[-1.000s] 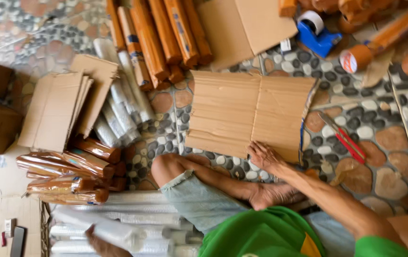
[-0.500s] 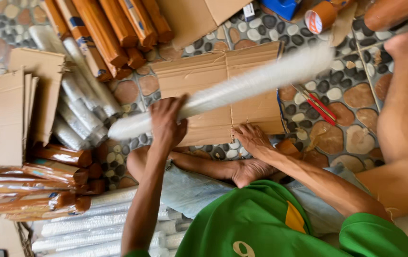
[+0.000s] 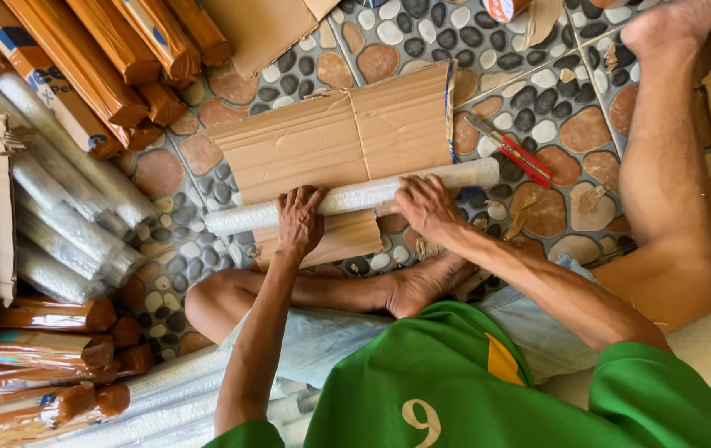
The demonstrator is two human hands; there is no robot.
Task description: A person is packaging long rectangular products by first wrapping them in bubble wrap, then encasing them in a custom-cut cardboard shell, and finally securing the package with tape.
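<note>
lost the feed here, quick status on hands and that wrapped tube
Left hand and right hand both pressing long white bubble-wrapped tube. Tube lies across flat brown cardboard sheet. Red-handled cutter alongside, apart.

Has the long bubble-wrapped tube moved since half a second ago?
Yes. The bubble-wrapped tube has come down from a raised slant to lie flat across the near edge of the cardboard sheet, under both hands.
</note>
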